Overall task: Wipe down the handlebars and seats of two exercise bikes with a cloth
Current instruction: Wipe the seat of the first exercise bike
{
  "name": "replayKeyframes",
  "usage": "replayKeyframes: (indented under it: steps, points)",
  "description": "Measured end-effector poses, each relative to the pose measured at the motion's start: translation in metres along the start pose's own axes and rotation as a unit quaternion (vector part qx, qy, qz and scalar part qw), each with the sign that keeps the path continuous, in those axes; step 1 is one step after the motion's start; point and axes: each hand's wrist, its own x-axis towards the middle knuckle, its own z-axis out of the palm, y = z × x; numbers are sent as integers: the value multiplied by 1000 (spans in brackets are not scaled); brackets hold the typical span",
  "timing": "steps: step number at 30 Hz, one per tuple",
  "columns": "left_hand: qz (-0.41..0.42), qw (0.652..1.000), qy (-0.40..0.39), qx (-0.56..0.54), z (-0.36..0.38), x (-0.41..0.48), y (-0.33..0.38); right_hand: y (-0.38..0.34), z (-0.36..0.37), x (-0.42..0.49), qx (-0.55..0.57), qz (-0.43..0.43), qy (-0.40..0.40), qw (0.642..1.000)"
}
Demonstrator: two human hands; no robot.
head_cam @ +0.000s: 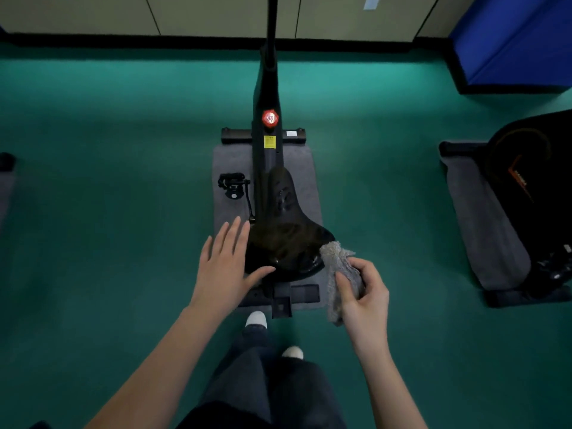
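**Seat** [288,239]: black and glossy, straight ahead of me and below. It sits on the bike whose frame [267,97] runs up the middle of the view. Its long axis points directly away from me, with the broad rear nearest and the narrow nose farthest, aimed at the frame.

**Left hand** [226,267]: fingers straight and spread, palm down, holding nothing. It lies at the seat's left rear edge with the thumb across the rear rim. The fingers seem to rest on the left flank, though the dark surface makes the contact hard to judge.

**Right hand** [362,292]: fingers and thumb curled round the cloth [334,258], which is bunched in the grip. The cloth's upper end touches the seat's right rear corner, and a tail hangs below my palm.

**Governing relation:** my two hands flank the broad rear, and the cloth is on the right side. Nearly all of the seat's top lies forward and left of the cloth. As I judge it, the wipe has to go away from me along the axis toward the nose, or across toward the left hand. The right hand would do the wiping while the left steadies.

**Mat** [306,168]: grey, under the bike.

**Second bike** [532,187]: at the right edge, well apart, not yet reached.

**Handlebars:** not in view.
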Motion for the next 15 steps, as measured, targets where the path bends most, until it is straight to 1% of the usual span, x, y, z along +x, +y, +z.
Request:
replayKeyframes:
  steps: [4, 8, 15]
  points:
    - [-28, 999, -12, -42, 4, 6, -1, -3, 6, 42, -19, -13, -27, 999]
    - [-45, 996, -24, -74, 11, 11, -3, -12, 23, 95, -51, -50, -69, 995]
    - [-41, 991, -39, -119, 26, 15, -6, -23, 85, 189, -114, -144, -158, 970]
